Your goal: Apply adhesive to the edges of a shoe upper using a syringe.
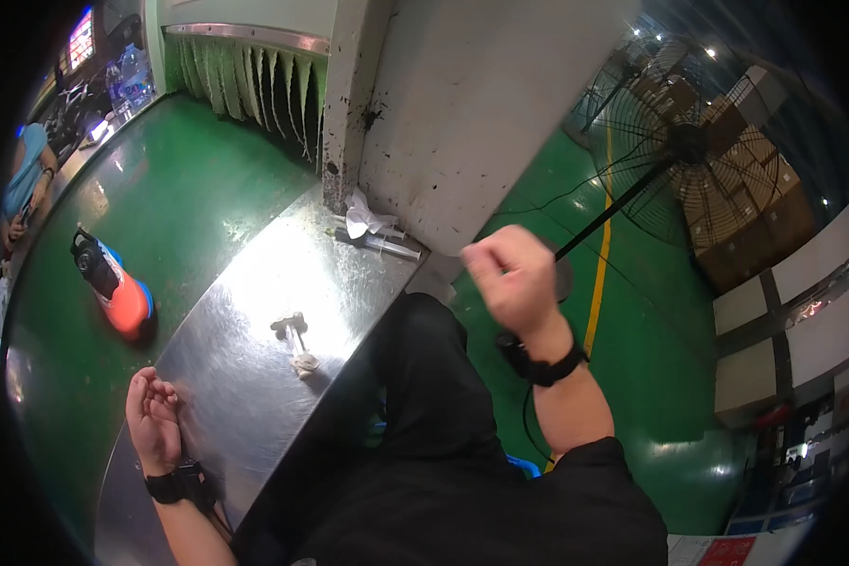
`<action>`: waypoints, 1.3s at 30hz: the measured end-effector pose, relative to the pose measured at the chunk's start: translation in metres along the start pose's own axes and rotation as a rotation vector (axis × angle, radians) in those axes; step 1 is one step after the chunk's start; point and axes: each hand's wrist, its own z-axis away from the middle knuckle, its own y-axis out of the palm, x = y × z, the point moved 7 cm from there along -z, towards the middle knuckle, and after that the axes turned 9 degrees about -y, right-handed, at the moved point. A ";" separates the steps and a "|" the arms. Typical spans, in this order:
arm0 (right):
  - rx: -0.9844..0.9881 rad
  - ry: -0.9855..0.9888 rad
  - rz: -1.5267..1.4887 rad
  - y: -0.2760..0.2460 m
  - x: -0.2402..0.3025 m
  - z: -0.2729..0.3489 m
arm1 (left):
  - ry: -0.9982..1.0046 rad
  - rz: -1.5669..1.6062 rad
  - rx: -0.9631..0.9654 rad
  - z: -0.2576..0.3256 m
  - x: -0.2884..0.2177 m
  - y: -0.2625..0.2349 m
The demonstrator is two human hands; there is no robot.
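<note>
My left hand (156, 415) rests by the left edge of the shiny metal tabletop (241, 387), palm turned up. Its fingers curl loosely and hold nothing I can see. Raised to the right of the table, my right hand (514, 278) is closed in a fist, and no object shows in it. Between the two hands, on the metal, lies a small piece (295, 344) with a pale shaft and wider, knobbed ends. Farther back are syringe-like clear tubes (387, 245) beside a crumpled white wrapper (366, 217).
An orange-red bottle (123, 297) with a black top stands on the green surface at left. Green strip curtains (250, 85) hang behind it. A pale panel (453, 104) rises at the table's back. To the right are a large fan (689, 146) and stacked cartons (745, 198).
</note>
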 end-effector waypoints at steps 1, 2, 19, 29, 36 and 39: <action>-0.056 0.118 0.026 -0.014 -0.016 0.002 | -0.005 0.012 -0.007 0.000 0.001 0.001; -0.068 0.159 0.082 -0.024 -0.028 0.000 | -0.010 0.024 -0.015 -0.001 0.002 0.002; -0.023 0.015 0.521 -0.014 -0.058 -0.026 | -0.004 0.040 -0.011 -0.001 0.000 -0.001; -0.332 0.131 -0.494 -0.078 -0.039 -0.008 | 0.012 0.029 0.002 0.001 -0.001 0.004; -0.391 0.118 -0.471 -0.093 -0.034 -0.005 | 0.011 0.038 0.007 0.000 0.000 0.003; -0.270 0.147 -0.264 -0.073 -0.016 -0.012 | 0.000 0.038 -0.004 0.000 0.001 0.001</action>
